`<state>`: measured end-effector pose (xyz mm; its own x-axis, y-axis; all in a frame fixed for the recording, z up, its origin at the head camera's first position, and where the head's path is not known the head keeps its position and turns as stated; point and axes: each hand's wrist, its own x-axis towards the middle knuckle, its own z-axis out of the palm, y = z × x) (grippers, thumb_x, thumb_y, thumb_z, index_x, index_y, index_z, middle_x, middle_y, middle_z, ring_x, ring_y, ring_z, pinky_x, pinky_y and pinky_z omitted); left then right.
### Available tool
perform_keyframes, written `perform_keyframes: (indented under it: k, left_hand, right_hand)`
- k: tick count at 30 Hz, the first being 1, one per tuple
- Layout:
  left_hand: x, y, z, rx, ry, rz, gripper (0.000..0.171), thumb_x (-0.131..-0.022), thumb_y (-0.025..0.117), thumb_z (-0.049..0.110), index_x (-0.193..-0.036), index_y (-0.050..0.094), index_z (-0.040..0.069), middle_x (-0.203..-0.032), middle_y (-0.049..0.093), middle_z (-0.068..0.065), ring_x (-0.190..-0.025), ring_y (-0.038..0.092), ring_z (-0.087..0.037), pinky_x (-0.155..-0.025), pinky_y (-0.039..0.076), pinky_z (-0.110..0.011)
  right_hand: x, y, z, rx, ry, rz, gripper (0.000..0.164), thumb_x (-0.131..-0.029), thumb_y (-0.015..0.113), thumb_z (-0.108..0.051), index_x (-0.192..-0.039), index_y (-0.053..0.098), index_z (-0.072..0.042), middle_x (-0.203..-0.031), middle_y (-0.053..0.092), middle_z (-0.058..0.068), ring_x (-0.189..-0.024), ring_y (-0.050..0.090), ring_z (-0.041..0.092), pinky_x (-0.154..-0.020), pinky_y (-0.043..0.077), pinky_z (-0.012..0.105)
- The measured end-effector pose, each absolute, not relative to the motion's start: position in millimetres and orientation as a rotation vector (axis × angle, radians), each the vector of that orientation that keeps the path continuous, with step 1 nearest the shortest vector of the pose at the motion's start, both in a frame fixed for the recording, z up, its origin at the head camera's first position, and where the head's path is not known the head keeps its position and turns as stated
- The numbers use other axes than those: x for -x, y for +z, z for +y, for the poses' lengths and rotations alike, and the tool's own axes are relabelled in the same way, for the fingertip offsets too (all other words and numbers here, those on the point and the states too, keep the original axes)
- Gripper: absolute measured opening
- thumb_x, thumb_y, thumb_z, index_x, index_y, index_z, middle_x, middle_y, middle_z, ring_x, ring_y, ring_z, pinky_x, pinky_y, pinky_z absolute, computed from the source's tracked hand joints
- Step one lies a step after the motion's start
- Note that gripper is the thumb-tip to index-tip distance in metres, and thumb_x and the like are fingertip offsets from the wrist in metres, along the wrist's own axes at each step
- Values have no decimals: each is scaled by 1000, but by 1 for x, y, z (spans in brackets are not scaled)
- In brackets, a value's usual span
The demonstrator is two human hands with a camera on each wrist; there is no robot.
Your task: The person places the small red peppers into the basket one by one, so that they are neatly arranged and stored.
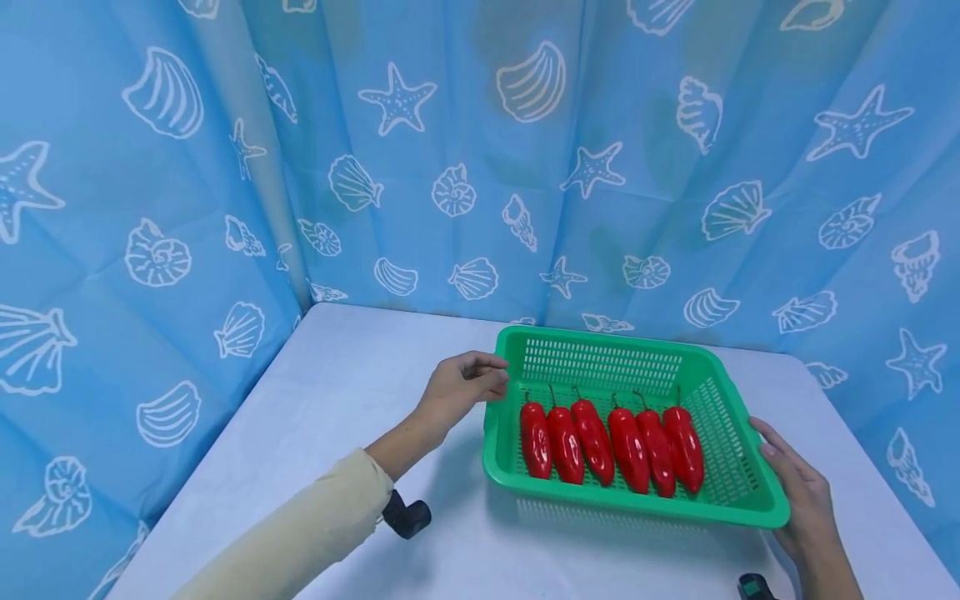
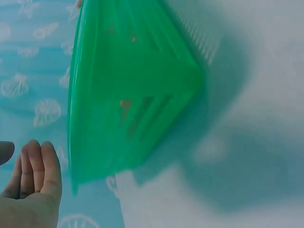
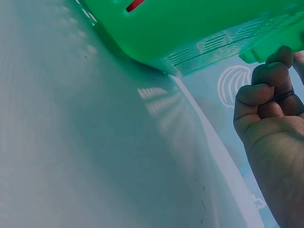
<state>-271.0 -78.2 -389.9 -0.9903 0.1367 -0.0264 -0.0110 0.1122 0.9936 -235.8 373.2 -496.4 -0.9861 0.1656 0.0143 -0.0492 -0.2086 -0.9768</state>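
Observation:
A green plastic basket with slotted walls sits on the white table, right of the middle. Several glossy red peppers, stems pointing to the back, lie side by side in it. My left hand is at the basket's left rim, its fingertips overlapping the rim in the head view. In the left wrist view this hand shows loosely bent fingers with the thumb apart and nothing between them. My right hand holds the basket's right rim, with curled fingers at the green edge in the right wrist view.
A blue curtain printed with white shells and starfish hangs behind and beside the white table. A black wrist device shows below my left sleeve, and another one near my right wrist.

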Motion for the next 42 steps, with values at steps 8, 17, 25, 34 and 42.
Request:
perform_keyframes:
  k: [8, 17, 25, 34, 42]
  left_hand:
    - [279, -409, -114, -110, 1900, 2654, 19, -97, 65, 19, -112, 69, 8, -98, 69, -5, -89, 69, -16, -79, 58, -27]
    - [285, -428, -140, -33, 1726, 2861, 18, -97, 65, 20, -111, 70, 9, -95, 69, -2, -89, 66, -17, -75, 57, -30]
    - [286, -436, -163, 53, 1629, 2942, 22, -99, 62, 21, -114, 68, 7, -99, 68, -5, -93, 65, -20, -78, 55, -34]
    - [280, -447, -192, 64, 1431, 3088, 22, -101, 58, 20, -115, 68, 6, -104, 69, -8, -97, 65, -24, -80, 55, -40]
    - [274, -456, -210, 44, 1082, 3243, 26, -100, 56, 22, -115, 66, 4, -104, 67, -11, -93, 65, -26, -76, 56, -41]
  right_hand:
    - [237, -496, 377, 155, 2256, -1965, 51, -101, 62, -29, -149, 49, -23, -125, 61, -23, -98, 68, -1, -73, 57, 26]
    - [225, -482, 387, 206, 2096, -2104, 49, -100, 62, -32, -148, 51, -28, -101, 69, -14, -81, 68, 4, -62, 57, 22]
    - [216, -470, 399, 252, 1470, -2605, 55, -102, 52, -46, -151, 46, -22, -98, 69, -10, -82, 62, 0, -68, 54, 23]
    - [224, -472, 413, 51, 723, -2902, 46, -105, 51, -32, -139, 56, -1, -99, 68, 19, -88, 67, 39, -63, 54, 49]
    - [230, -466, 424, -106, 539, -2961, 40, -104, 53, -27, -131, 61, 1, -87, 63, 11, -72, 53, 23, -53, 43, 35]
